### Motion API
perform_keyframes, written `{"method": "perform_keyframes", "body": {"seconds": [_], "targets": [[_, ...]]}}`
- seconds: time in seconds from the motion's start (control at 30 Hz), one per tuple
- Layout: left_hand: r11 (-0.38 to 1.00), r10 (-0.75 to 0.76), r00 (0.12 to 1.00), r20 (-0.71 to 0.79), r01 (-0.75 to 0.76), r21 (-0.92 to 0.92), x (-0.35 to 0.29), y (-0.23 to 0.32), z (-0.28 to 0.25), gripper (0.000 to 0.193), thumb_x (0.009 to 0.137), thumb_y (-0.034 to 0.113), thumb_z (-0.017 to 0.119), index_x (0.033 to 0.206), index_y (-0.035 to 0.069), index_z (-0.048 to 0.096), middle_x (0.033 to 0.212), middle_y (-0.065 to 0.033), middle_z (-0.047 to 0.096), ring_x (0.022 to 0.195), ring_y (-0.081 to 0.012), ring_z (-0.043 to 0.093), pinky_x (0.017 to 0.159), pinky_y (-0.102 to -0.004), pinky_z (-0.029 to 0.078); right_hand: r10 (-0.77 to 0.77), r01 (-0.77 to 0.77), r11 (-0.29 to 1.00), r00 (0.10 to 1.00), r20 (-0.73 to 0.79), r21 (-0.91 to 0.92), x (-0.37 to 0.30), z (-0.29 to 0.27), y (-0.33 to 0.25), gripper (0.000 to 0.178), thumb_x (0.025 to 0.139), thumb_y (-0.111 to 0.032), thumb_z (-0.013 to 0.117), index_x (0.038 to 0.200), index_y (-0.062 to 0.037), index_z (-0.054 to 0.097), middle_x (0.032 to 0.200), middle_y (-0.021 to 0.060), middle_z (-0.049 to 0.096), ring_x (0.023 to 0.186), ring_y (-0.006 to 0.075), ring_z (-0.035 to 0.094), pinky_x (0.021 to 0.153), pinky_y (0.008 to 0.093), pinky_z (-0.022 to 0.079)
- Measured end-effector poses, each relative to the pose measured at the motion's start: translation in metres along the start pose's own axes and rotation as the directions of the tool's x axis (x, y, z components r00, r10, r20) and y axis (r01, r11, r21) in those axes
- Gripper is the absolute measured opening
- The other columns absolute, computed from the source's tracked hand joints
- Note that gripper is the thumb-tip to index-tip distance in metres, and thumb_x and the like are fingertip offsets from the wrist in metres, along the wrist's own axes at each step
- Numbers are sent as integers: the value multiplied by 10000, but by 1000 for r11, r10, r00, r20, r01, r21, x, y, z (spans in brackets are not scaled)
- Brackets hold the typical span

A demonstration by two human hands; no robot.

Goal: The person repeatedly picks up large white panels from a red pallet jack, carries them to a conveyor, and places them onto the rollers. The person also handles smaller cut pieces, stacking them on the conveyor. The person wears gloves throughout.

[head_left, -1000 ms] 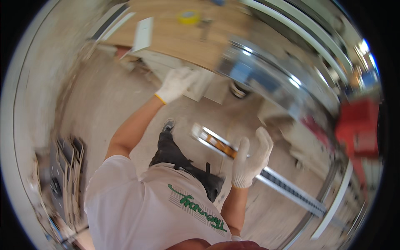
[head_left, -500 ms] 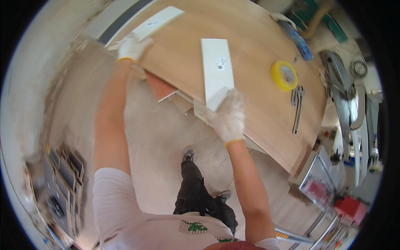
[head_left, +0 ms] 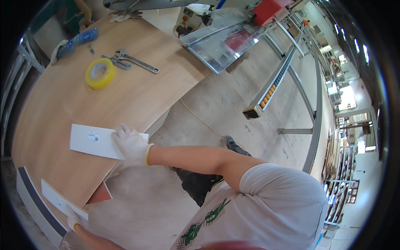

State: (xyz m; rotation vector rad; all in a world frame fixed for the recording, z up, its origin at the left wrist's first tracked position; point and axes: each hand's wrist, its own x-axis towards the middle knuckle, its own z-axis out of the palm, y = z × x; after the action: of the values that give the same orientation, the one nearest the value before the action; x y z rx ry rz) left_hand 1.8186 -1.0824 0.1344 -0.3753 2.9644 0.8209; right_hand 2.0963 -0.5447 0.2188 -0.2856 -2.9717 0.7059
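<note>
A white rectangular board [head_left: 81,139] with a printed label lies on the wooden tabletop. My right hand [head_left: 131,146], in a white knit glove with a yellow cuff, is closed over its near end; the thumb is mostly hidden. At the lower left, a second white board [head_left: 54,196] lies at the table's edge. My left hand [head_left: 73,221], gloved alike, grips its near end, the fingers partly hidden. Beyond the first board are a yellow tape roll [head_left: 100,73], an adjustable wrench [head_left: 137,61] and another small grey tool [head_left: 116,63].
The wooden table [head_left: 137,98] has a blue-wrapped item [head_left: 83,37] at its far left. A grey board with a dark stripe [head_left: 38,212] sits beside the left hand. Past the table stand a metal-topped machine with a red box [head_left: 268,11] and a roller rail [head_left: 271,91]. A cable [head_left: 200,116] crosses the floor.
The view has swung round to the right, bringing the machine and rail into fuller sight. My right hand stays on its board. My left hand, blurred before, now holds the other board's end.
</note>
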Motion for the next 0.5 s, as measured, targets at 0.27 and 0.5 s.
{"method": "perform_keyframes", "body": {"seconds": [0.27,0.5], "targets": [[525,-93,925,368,360,-771,-157,54,29,707,1108,513,693,1478,-89,671,1402,-184,736,1188,-337,734,1045,-447,589,165,-321,882,897,410,346,-127,-144,80,1083,725,-475,911,1592,9,478,1515,264,596,1375,407,638,1158,458,535],[471,219,923,317,184,-863,-424,243,101,524,1069,239,804,1401,-147,680,1316,-154,742,1116,-225,724,990,-373,599,336,-330,670,934,124,665,-313,-247,209,1170,771,-452,891,1714,-17,353,1683,259,470,1552,374,497,1298,429,391]]}}
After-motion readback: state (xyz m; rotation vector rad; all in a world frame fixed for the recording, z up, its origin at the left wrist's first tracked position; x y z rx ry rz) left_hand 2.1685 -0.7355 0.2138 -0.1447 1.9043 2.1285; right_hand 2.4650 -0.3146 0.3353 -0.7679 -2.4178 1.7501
